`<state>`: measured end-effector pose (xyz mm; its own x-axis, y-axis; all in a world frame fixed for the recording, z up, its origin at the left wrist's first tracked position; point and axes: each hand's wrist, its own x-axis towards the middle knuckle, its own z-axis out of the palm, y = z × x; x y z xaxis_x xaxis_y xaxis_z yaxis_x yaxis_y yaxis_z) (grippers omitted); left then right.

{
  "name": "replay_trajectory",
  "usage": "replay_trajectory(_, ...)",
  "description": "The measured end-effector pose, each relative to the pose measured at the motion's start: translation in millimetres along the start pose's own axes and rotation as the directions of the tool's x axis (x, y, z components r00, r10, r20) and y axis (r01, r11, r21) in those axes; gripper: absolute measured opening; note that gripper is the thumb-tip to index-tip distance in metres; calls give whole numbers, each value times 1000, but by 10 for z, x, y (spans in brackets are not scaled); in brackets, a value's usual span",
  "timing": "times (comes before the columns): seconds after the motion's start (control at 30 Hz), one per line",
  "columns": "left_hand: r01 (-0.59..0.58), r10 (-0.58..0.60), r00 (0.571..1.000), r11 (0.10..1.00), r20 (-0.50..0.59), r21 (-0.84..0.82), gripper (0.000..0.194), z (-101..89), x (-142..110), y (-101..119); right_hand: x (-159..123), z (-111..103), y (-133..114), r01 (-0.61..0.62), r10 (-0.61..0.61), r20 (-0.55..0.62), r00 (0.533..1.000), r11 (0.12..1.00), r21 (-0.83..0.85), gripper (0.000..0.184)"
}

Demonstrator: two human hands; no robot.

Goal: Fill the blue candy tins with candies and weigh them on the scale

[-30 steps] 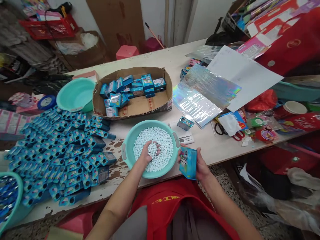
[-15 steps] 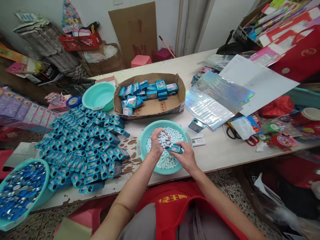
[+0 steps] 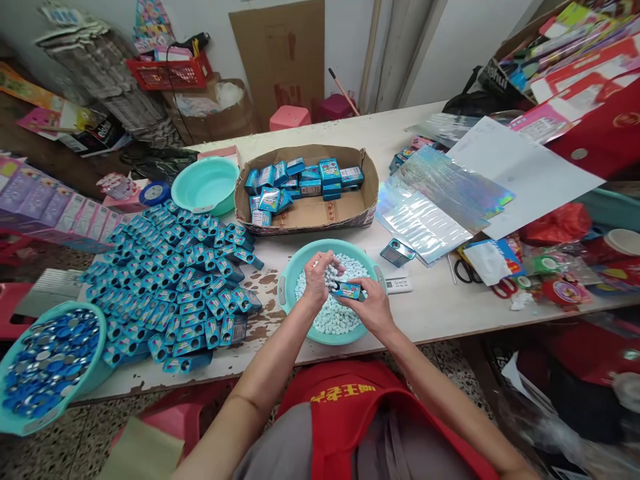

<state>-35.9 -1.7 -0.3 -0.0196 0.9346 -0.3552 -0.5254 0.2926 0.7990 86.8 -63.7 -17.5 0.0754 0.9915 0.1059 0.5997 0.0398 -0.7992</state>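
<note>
Left hand (image 3: pixel 315 279) cupped pellets (image 3: pixel 331 274) beside a box (image 3: pixel 347 291) gripped by right hand (image 3: pixel 374 305), bowl (image 3: pixel 291 275) beneath probably to catch spills.

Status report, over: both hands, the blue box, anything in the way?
Left hand cupping white pellets. Right hand gripping blue box, sideways above teal basin. No obstruction visible between hands.

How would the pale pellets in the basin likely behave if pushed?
The pale pellets would probably shift and flow, since they lie loose in the basin. Each is likely light, being so small that the left hand holds many at once. Some may roll, as they look rounded, though the basin's raised wall should keep most in.
</note>
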Motion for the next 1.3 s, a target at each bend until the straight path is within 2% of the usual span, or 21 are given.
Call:
replay_trajectory(0.23,-68,69,988,998,-140,10,30,84,-60,-7,105,-85,57,15,-21,79,997,997,78,31)
replay_trajectory(0.33,-75,76,980,997,-184,13,31,128,-73,-18,183,-126,100,42,-51,112,992,996,81,32)
replay_trajectory(0.57,-173,171,945,985,-278,17,29,242,-58,-71,335,-238,150,136,-142,148,979,990,46,28)
replay_trajectory(0.7,-241,243,928,970,-281,42,27,307,-44,-87,375,-280,156,176,-184,170,968,982,64,26)
replay_trajectory(0.87,-239,240,915,970,-326,43,31,353,-30,-129,422,-290,246,158,-172,157,973,983,96,27)
replay_trajectory(1.13,-289,325,903,943,-280,163,35,388,-3,-193,479,-245,297,118,-139,201,970,986,116,28)
replay_trajectory(1.3,-302,348,901,932,-258,199,42,383,15,-214,475,-238,263,150,-168,198,966,984,101,26)
